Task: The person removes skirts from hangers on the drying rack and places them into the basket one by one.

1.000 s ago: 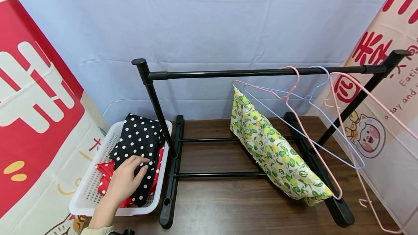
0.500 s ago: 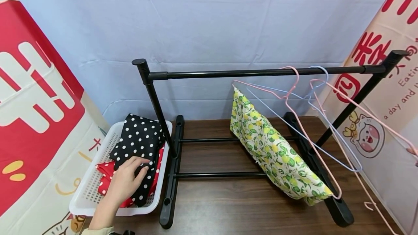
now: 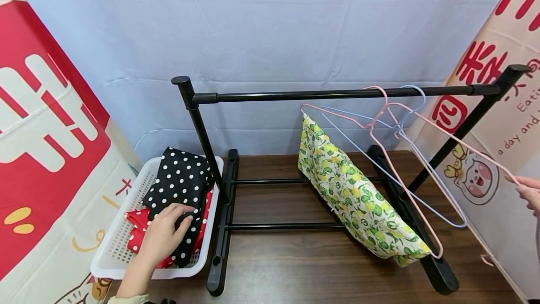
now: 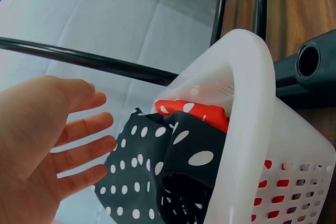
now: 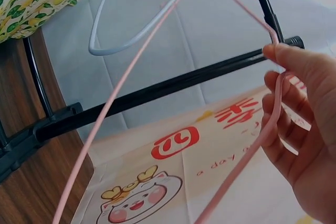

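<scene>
My left hand (image 3: 164, 231) is held over a black cloth with white dots (image 3: 181, 177), fingers slightly bent and apart. In the left wrist view those fingers grip nothing. The black cloth lies in a white basket (image 3: 99, 262), on top of a red dotted cloth (image 3: 137, 229). At the far right my right hand (image 3: 530, 193) pinches a bare pink hanger (image 5: 236, 167) near its hook, between thumb and fingers. Its far end reaches close to a blue hanger (image 5: 102, 52) on the rack; whether they touch, I cannot tell.
A black clothes rack (image 3: 295, 95) stands on the brown wooden table (image 3: 274, 266). From its bar a pink hanger hangs with a lemon-print cloth (image 3: 354, 191) on it. Printed curtains (image 3: 55, 121) flank the left and right, with a pale cloth (image 3: 270, 32) behind.
The right hand has come into view from the right, and the pink hanger it holds has shifted left and turned. The left hand, basket and lemon-print cloth have stayed put.
</scene>
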`<act>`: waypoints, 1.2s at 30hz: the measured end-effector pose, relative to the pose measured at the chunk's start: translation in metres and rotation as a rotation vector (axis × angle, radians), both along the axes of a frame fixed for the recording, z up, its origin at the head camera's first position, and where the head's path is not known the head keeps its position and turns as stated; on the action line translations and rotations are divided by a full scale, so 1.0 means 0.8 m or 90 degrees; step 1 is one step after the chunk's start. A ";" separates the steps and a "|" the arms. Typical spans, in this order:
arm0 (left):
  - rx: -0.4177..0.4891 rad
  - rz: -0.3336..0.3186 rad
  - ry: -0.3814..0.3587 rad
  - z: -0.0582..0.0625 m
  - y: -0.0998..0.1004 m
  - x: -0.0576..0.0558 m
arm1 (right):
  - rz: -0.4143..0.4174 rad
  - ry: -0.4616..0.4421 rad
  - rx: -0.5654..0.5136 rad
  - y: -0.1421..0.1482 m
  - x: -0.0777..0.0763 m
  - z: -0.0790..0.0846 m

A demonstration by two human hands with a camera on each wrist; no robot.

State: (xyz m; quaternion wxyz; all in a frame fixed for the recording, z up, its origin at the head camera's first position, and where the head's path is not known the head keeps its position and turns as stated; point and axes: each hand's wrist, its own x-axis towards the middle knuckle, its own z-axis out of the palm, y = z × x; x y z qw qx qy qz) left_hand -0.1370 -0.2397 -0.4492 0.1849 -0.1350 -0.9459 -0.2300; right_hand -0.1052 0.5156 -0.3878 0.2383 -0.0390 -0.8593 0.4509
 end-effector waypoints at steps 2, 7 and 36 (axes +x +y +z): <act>0.000 0.001 0.001 0.000 0.001 0.000 | -0.015 0.048 0.012 -0.019 0.002 0.011; -0.002 -0.001 0.013 -0.001 0.003 0.001 | 0.070 0.067 0.074 -0.046 0.000 0.048; 0.016 0.007 0.044 -0.001 0.000 0.004 | -0.028 -0.033 0.498 -0.151 -0.048 0.143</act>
